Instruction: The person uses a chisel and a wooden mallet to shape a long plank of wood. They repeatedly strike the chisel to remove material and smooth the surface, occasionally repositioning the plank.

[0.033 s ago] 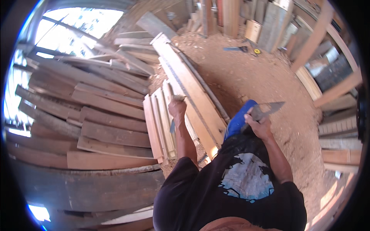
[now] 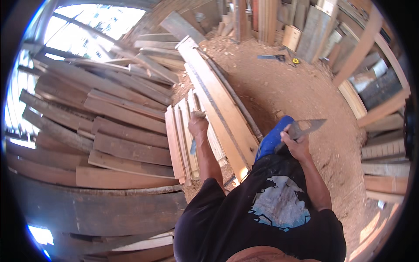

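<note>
My left hand (image 2: 198,124) is closed in a fist over the narrow boards, its arm reaching forward from the dark sleeve. From its lower side sticks a flat grey-blue blade (image 2: 193,146), and a pale handle end shows at the top, like a chisel's. The fingers of my right hand (image 2: 297,146) are wrapped round a flat, pointed, triangular grey metal blade (image 2: 307,126). Its tip points right, above the dirt floor; its kind is unclear. Close left of this hand is my blue-covered lower leg (image 2: 274,139). Between the hands lies a long pale plank (image 2: 224,115) with a dark stripe.
Narrow cut boards (image 2: 176,144) lie beside the long plank. Stacked brown planks (image 2: 131,146) fill the left side. On the dirt floor (image 2: 262,91) farther off rest a blue-bladed saw (image 2: 270,57) and a yellow tape measure (image 2: 296,60). Timber frames (image 2: 358,56) stand at the right.
The whole view has shifted slightly. My left hand, with the chisel-like tool, has moved a little left and nearer against the boards. My right hand keeps its grip on the triangular blade.
</note>
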`<action>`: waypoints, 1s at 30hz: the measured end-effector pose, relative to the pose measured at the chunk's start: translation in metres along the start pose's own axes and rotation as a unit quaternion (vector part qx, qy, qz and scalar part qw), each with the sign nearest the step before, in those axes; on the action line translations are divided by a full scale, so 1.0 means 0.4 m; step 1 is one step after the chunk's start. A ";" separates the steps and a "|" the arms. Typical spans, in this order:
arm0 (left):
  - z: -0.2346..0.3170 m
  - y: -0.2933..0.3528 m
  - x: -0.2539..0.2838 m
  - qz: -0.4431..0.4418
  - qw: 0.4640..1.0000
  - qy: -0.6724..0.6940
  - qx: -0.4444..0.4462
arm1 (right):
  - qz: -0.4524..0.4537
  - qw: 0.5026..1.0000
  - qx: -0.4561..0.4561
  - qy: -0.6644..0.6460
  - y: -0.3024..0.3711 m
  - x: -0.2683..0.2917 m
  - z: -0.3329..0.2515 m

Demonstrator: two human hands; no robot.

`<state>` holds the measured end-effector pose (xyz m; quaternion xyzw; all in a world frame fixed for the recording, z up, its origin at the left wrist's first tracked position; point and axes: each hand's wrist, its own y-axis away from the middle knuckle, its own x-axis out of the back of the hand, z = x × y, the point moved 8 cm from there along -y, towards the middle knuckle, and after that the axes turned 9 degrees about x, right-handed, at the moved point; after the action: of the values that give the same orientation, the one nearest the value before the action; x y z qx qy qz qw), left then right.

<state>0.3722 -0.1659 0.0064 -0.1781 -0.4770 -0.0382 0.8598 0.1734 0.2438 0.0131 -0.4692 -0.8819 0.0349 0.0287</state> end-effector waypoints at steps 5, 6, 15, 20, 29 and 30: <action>-0.150 0.035 0.103 -0.007 0.992 -0.124 0.027 | 0.002 0.997 -0.006 -0.077 -0.040 -0.011 -0.027; -0.192 0.054 0.060 -0.044 0.993 -0.108 0.009 | -0.003 0.998 -0.003 -0.064 -0.052 -0.013 -0.031; -0.044 0.433 -0.356 -0.443 0.892 -0.085 -0.018 | 0.009 0.997 -0.024 -0.078 -0.039 -0.022 -0.020; 0.033 0.473 -0.408 -0.496 0.855 -0.135 -0.071 | -0.001 0.996 -0.017 -0.088 -0.040 -0.028 -0.010; 0.112 0.469 -0.419 -0.545 0.790 -0.175 -0.221 | -0.003 0.996 -0.044 -0.082 -0.160 0.010 0.071; 0.151 0.471 -0.434 -0.548 0.784 -0.171 -0.235 | 0.021 0.994 -0.056 -0.090 -0.178 0.051 0.084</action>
<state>0.2737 0.0127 -0.1601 -0.0871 -0.6097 -0.5830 0.5299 0.1004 0.2199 -0.0136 -0.4832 -0.8716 0.0277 -0.0779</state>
